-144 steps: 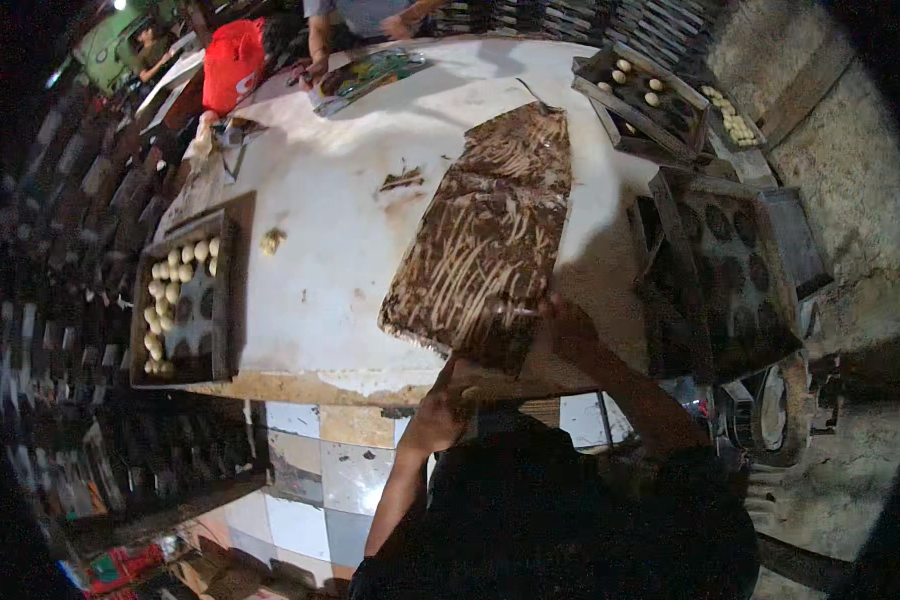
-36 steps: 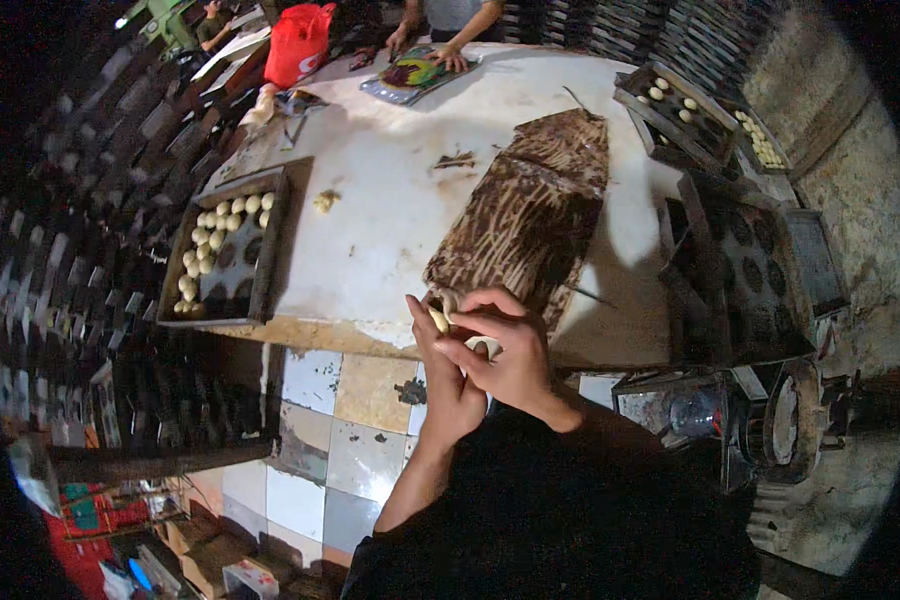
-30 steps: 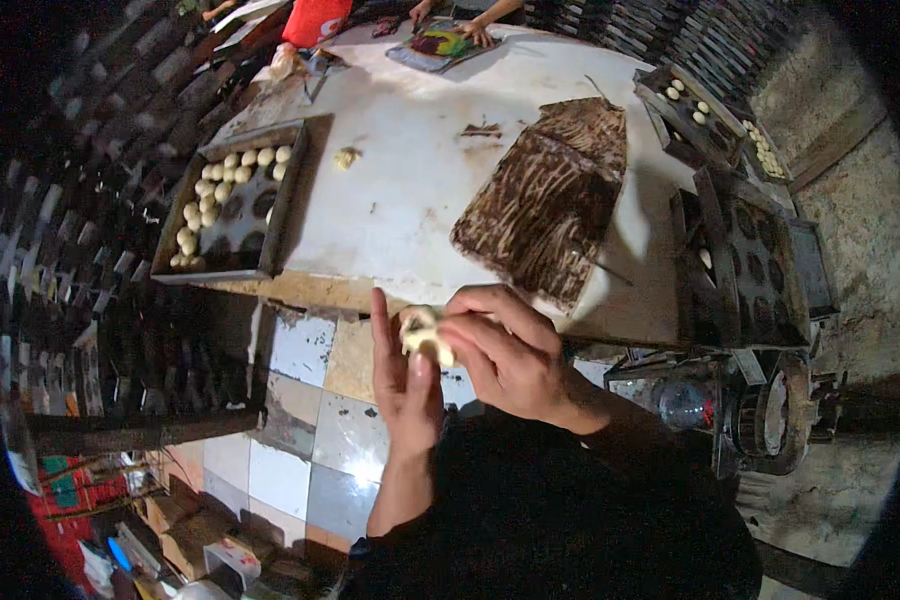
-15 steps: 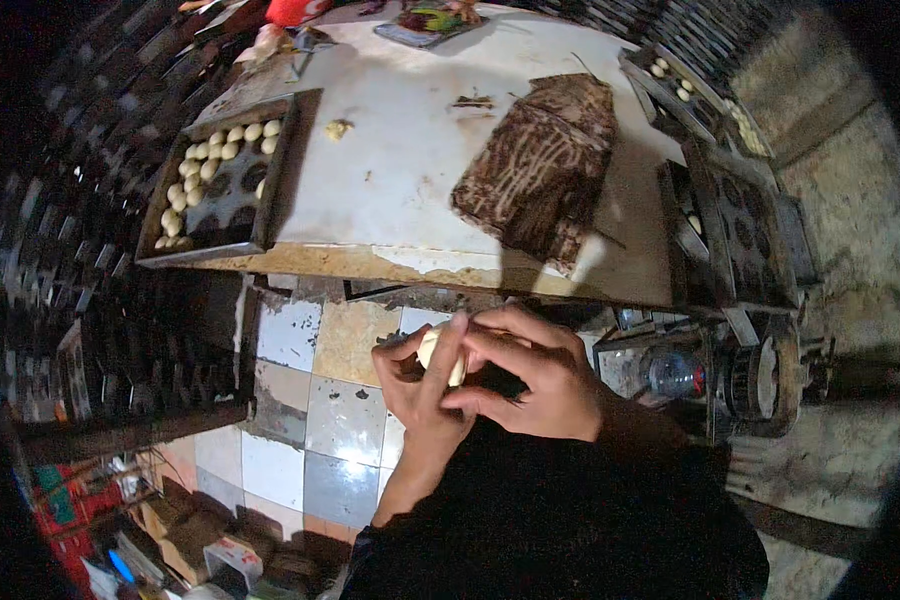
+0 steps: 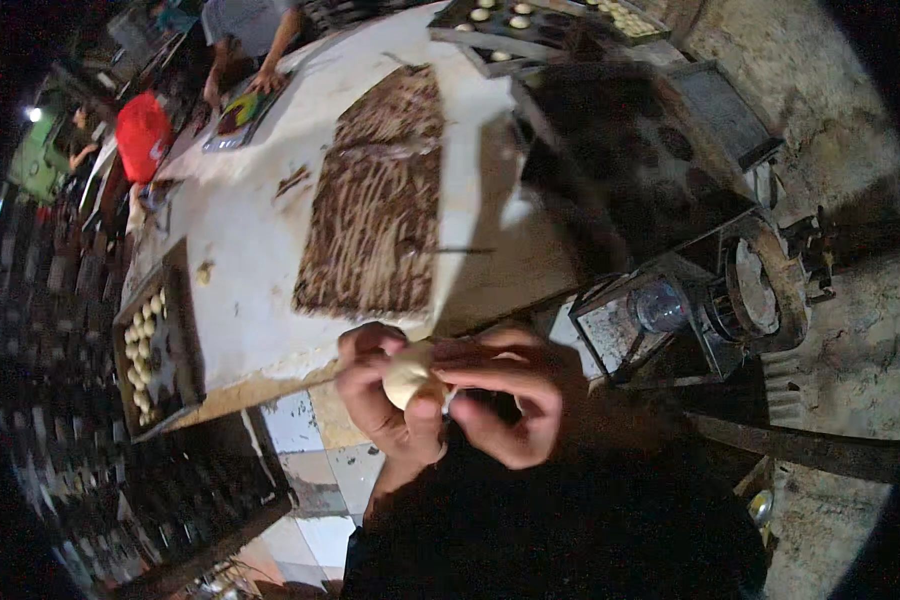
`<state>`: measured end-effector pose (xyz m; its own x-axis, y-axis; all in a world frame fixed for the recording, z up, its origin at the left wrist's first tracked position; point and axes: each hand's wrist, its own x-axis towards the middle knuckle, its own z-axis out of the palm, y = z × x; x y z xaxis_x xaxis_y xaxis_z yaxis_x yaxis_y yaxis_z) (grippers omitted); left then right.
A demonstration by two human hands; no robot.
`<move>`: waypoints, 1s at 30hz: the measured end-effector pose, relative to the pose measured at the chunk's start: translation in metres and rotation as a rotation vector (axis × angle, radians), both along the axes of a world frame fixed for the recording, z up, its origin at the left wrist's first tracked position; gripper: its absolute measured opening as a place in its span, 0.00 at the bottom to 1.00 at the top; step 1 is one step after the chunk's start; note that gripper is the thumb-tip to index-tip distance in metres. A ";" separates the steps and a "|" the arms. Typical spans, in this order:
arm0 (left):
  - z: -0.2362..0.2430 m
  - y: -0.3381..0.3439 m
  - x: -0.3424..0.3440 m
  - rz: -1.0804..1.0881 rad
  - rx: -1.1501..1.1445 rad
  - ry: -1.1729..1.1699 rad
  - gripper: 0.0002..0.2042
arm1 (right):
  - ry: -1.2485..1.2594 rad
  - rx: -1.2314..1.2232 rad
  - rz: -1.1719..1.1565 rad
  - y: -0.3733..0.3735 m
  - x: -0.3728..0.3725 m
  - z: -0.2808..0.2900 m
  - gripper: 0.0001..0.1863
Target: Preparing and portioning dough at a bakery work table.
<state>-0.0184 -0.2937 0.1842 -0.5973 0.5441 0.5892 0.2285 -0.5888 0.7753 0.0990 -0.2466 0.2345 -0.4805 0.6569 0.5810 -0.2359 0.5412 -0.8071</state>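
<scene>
Just past the table's front edge, I hold a small pale dough ball [image 5: 408,378] in front of me. The fingers and thumb of my left hand [image 5: 378,410] curl around it from the left. From the other side, my right hand [image 5: 515,395] pinches at its edge with the fingertips. Some of those fingertips are blurred. Beyond my hands, a flat dark brown slab with pale streaks [image 5: 375,225] lies on the white table [image 5: 240,320].
A tray [image 5: 192,355] of dough balls sits at the table's left edge. Dark trays [image 5: 620,150] stand at the right, with another tray of balls [image 5: 510,40] behind. Farther back are a red bag [image 5: 142,138] and another person's hands [image 5: 267,80] by a tablet-like object [image 5: 240,118].
My view has swung to the right and up, bringing another person into sight. My hands are still on the dough ball, which now shows more fully between my fingers.
</scene>
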 end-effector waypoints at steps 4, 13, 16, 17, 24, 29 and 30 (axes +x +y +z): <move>0.022 0.067 0.056 -0.014 -0.031 -0.010 0.45 | -0.152 0.311 -0.072 0.056 0.060 -0.022 0.13; 0.005 0.157 0.108 -0.103 -0.707 0.188 0.12 | -0.498 -0.095 -0.079 0.150 0.141 -0.026 0.15; -0.044 0.165 0.111 -0.038 -0.785 0.539 0.09 | -0.565 0.270 -0.321 0.164 0.142 -0.008 0.14; -0.068 0.170 0.126 -0.175 -0.779 0.440 0.09 | -0.536 0.393 -0.231 0.170 0.138 -0.010 0.13; 0.000 0.221 0.101 -0.954 -0.611 0.134 0.24 | -0.549 -0.027 -0.061 0.249 0.142 -0.061 0.12; -0.038 0.183 0.031 -0.576 -0.802 -0.389 0.33 | -0.858 0.447 -0.299 0.355 0.132 -0.138 0.17; -0.041 0.171 0.006 -0.516 -0.632 -0.193 0.33 | -0.978 0.849 -0.235 0.371 0.137 -0.160 0.19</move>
